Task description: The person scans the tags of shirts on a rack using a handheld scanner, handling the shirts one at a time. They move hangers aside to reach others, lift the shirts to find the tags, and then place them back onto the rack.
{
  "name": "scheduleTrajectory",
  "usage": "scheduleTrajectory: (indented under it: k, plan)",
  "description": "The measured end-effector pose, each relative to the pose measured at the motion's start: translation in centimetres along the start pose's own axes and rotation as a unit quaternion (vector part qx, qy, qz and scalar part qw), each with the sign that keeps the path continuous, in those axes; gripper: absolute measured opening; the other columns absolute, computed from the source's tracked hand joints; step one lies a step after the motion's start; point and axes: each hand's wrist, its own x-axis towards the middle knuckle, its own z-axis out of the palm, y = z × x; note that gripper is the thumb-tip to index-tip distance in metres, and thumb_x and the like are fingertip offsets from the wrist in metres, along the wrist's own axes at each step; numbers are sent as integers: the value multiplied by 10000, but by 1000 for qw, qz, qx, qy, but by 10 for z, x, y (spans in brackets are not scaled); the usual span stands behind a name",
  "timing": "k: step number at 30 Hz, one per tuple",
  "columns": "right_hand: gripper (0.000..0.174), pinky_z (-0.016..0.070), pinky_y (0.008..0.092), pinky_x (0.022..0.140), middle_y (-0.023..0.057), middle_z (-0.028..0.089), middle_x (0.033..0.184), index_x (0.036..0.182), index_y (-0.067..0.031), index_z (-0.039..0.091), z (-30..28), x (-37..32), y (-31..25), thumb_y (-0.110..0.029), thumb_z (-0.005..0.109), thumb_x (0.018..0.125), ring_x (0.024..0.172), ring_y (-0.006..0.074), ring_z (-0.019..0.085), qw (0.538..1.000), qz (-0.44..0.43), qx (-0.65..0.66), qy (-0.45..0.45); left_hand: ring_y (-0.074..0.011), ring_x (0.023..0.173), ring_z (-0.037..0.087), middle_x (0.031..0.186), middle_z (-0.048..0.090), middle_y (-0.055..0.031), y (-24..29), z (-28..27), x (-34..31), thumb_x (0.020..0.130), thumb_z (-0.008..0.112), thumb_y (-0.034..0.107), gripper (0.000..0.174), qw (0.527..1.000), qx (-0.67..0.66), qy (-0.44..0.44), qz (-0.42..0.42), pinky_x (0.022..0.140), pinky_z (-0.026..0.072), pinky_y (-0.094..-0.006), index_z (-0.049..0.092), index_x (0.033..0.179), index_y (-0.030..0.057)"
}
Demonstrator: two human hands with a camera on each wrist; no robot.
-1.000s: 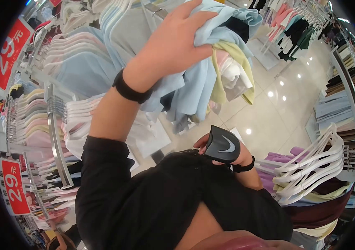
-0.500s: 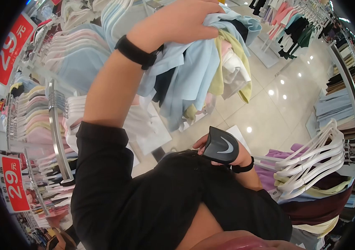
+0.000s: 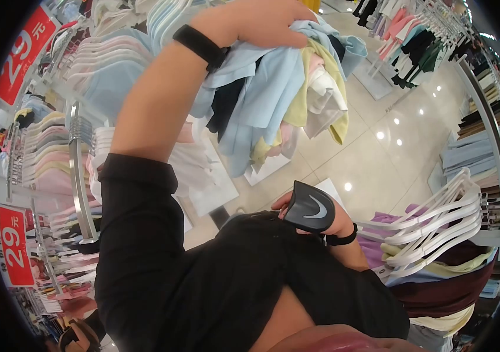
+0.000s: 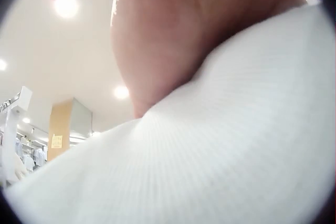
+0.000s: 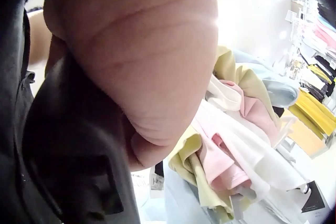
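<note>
My left hand (image 3: 261, 22) is at the top of the head view, thumb and fingers gripping the top of a bundle of clothes (image 3: 268, 97). Light blue, black, yellow-green, pink and white garments hang from it in loose folds. In the left wrist view my palm (image 4: 163, 29) lies against pale ribbed fabric (image 4: 210, 145). Near my waist, my right hand (image 3: 335, 218) holds a dark grey handheld device (image 3: 310, 210) with a light curved mark. From the right wrist, the bundle (image 5: 226, 166) appears beyond that hand, and the device's dark body (image 5: 73, 129) partly shows.
White hangers (image 3: 437, 226) with purple and maroon garments stand close on the right. Racks of hung clothes (image 3: 106, 73) and red price signs (image 3: 12, 246) line the left. A metal rack bar (image 3: 487, 100) runs along the far right above folded clothes (image 3: 467, 155).
My left hand has shifted and turned over the top of the bundle, its fingertips less in sight. The hanging folds have swung, showing more black cloth. The right hand stays almost in place.
</note>
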Motion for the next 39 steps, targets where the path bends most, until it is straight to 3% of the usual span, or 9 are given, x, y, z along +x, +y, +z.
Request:
scheduleTrajectory:
  k: [7,16,25,31,33,35,36,38,39]
  plan:
    - [521,514,360,980,119,713,1241,1258,0,659,-3,-4,-4,-118,867,795,1122,235,682,1000,-1,-21,-5,-381,1305,554,1375,600,-251,3,-3,-5,902,680,299,575,998,-57,3,-7,1127,419,-418,588,1361,-33]
    - [501,514,352,978,111,716,1238,1254,-2,664,-8,-4,-8,-73,848,794,1116,216,679,1000,0,-23,-15,-422,1389,470,1476,503,-288,1,7,-26,918,731,452,714,997,1,79,3,1182,361,-429,545,1409,-32]
    - [512,512,359,984,110,712,1247,1258,-9,663,-13,-5,-7,-85,853,789,1113,229,676,1000,4,-20,-14,-431,1423,437,1530,445,-292,10,11,-38,917,735,461,737,992,-8,124,-30,1194,345,-435,526,1435,-20]
    - [512,510,363,982,128,709,1247,1254,7,655,-17,-14,-11,-84,850,789,1116,244,678,1000,10,-12,6,-419,1505,340,1605,381,-264,40,29,-85,905,769,411,848,950,-39,280,-132,1248,261,-456,391,1555,19]
    - [514,507,365,989,128,711,1235,1250,12,651,-19,-17,-9,-80,852,786,1132,243,673,1000,16,-6,14,-364,1163,563,1252,603,-198,55,46,-97,895,756,197,469,905,0,417,-82,1015,432,-417,587,1285,-2]
    - [510,514,363,979,127,718,1206,1243,16,646,-23,-21,-6,-63,854,785,1114,238,681,1000,11,-16,21,-312,966,678,1040,714,-155,68,76,-121,882,743,44,232,852,-26,516,-81,884,518,-380,690,1101,-11]
    - [504,523,362,964,126,724,1182,1238,17,642,-25,-22,-4,-49,854,786,1087,235,691,999,1,-28,22,-287,940,681,1005,715,-145,74,98,-139,874,737,-2,183,827,-69,548,-104,869,520,-363,696,1052,-8]
    - [491,542,352,920,124,734,1133,1224,23,636,-29,-29,7,-20,855,787,1019,223,710,999,16,-11,37,-240,865,683,939,718,-120,91,144,-175,879,725,-22,167,816,-179,529,-147,824,524,-336,698,1043,1]
    - [482,553,344,890,123,739,1106,1214,26,632,-32,-36,17,-5,856,788,977,216,718,998,42,16,52,-223,834,680,907,719,-108,102,162,-186,883,724,-15,130,834,-186,486,-183,800,526,-335,702,1010,2]
